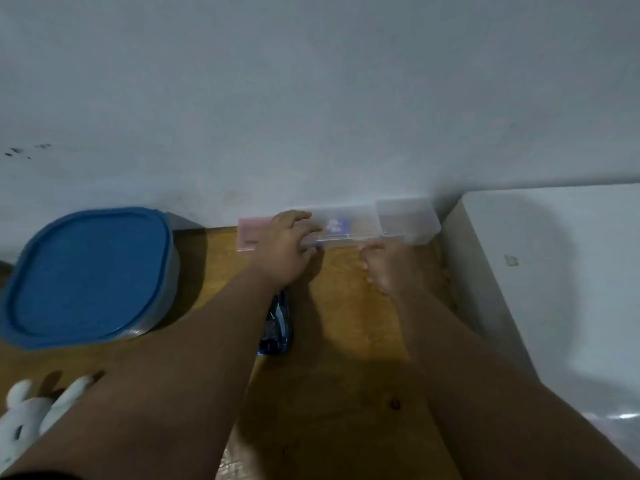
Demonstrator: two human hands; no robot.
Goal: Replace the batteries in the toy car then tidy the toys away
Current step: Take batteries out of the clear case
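A long clear plastic case (346, 225) lies against the wall at the back of the wooden table (346, 341), with blurred coloured items inside. My left hand (285, 245) rests on its left part, fingers spread over the lid. My right hand (381, 265) touches the case's front edge with its fingertips. The blue toy car (277, 327) lies on the table under my left forearm, partly hidden. A white plush bunny (31, 410) sits at the lower left.
A large container with a blue lid (90, 275) stands at the left. A smaller clear box (408, 221) sits to the right of the case, and a pink flat box (251, 233) to its left. A white appliance (554, 289) fills the right side.
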